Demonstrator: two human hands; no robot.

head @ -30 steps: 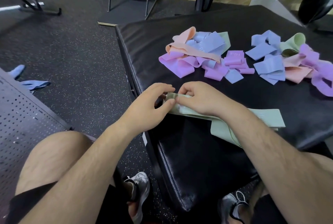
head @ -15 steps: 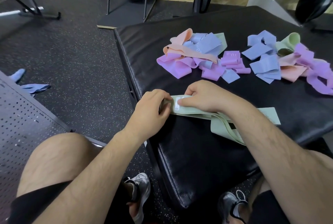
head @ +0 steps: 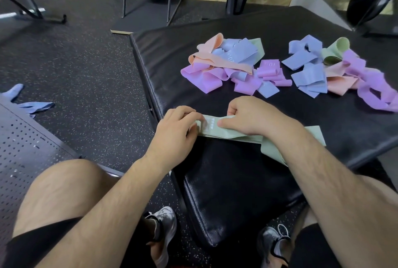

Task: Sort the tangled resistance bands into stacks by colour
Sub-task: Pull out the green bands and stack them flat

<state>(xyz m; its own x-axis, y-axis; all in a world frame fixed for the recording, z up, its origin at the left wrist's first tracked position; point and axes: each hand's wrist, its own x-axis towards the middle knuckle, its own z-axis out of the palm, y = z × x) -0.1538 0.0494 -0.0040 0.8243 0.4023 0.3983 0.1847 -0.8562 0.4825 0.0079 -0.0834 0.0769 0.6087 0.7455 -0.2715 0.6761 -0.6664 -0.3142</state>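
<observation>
- The left hand [head: 175,130] and the right hand [head: 247,117] both pinch the pale green flat stretchy band [head: 212,128], fingers curled on its left end.
- A second ago the hands touch. Now they sit a little apart, and white print shows between them.
- The band lies flat at the near edge of the black padded counter [head: 215,181], so I think a green stack is starting.
- The tangled heap of purple, blue and peach bands [head: 224,67] and the second tangled heap [head: 336,76] lie just as before, not yet sorted.

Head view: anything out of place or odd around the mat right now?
Yes: a pale blue resistance band lies on the speckled rubber floor at far left, off the black padded mat where the other tangled bands sit. It could be missed in sorting.
</observation>
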